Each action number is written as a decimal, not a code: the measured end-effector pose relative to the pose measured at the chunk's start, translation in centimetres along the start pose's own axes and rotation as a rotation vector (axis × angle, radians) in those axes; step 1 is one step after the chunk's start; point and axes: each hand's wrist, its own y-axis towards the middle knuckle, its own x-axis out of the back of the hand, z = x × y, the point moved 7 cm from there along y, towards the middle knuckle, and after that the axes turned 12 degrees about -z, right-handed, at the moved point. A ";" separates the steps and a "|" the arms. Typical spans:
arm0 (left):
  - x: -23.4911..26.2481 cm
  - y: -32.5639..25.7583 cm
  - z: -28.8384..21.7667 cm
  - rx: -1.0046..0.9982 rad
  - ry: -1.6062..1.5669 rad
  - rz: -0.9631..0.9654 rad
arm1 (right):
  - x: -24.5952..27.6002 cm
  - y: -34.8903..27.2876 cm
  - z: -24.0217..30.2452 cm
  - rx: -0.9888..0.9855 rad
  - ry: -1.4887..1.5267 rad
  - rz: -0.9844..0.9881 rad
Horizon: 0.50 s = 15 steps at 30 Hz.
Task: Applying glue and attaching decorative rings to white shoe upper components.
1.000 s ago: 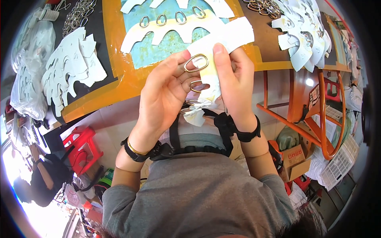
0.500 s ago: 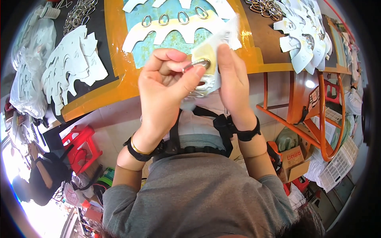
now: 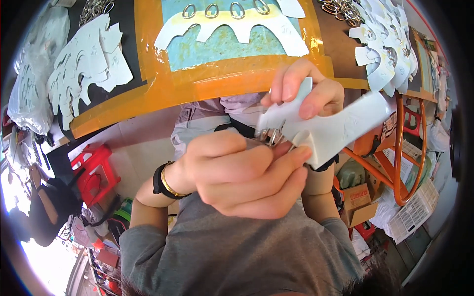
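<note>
White scalloped flexible sheet (image 3: 340, 126) is up between my hands, left hand (image 3: 232, 172) pinching its curled tab (image 3: 302, 141), right hand (image 3: 328, 93) gripping its upper edge, silver metal rings (image 3: 273, 136) alongside; likely tab-folding, next needs an even press.

Cardboard box (image 3: 362, 217), near right: red print (image 3: 357, 194), too small to read | white cutouts (image 3: 386, 75), far right: faint marks, illegible

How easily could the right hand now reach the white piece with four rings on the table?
Probably yes, though not empty-handed: the right hand holds another white piece. Nothing seems to stand between that hand and the four-ring piece on the table.
</note>
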 end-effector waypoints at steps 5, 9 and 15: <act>-1.5 1.1 -1.0 0.167 0.074 0.021 | -0.2 -0.1 -1.0 -0.046 0.322 0.088; -2.2 1.0 -1.4 0.242 0.147 -0.085 | -1.2 -0.7 -2.1 -0.090 0.640 0.037; -2.5 1.9 -1.0 0.293 0.113 -0.047 | -0.4 -0.2 -2.4 -0.091 0.662 0.084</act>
